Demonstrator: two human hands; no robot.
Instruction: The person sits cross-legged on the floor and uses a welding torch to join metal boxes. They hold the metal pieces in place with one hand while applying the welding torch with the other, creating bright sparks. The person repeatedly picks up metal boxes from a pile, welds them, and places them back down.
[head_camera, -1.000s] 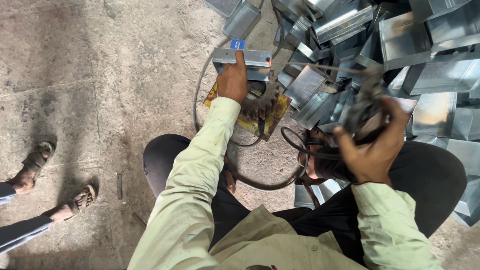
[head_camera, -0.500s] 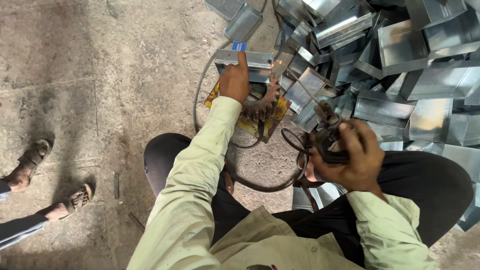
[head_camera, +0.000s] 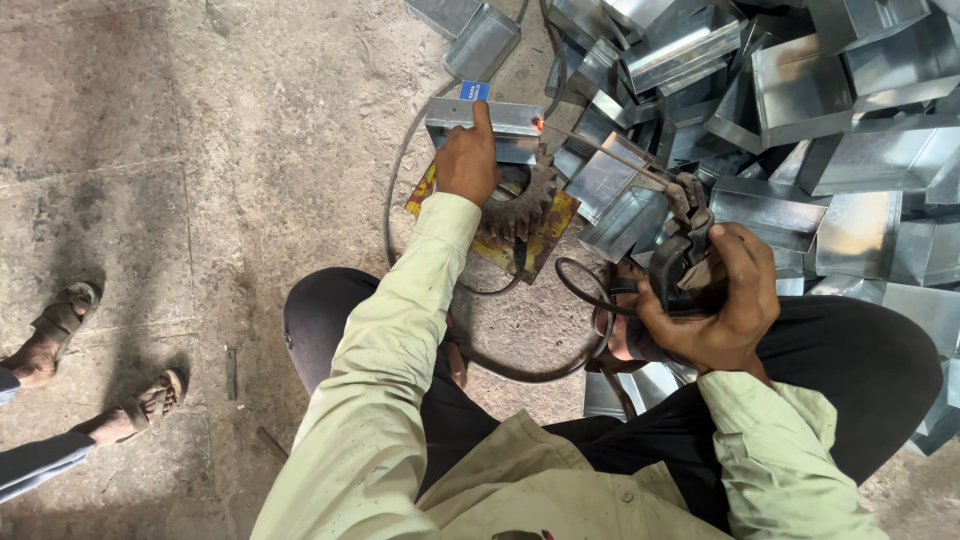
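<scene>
Over at the far left, another person's sandalled feet (head_camera: 75, 360) rest on the concrete floor (head_camera: 250, 180). Further right, the left hand (head_camera: 468, 160) presses flat on the folded metal box (head_camera: 485, 125), fingers spread over it, not clenched, holding it atop a rusty gear (head_camera: 520, 205). A glowing spark (head_camera: 538, 123) marks the box's right corner, where the welding rod (head_camera: 600, 150) meets it. The right hand (head_camera: 715, 305) is clenched around the electrode holder (head_camera: 685, 235). Steady pressure and a still rod tip would likely serve best.
</scene>
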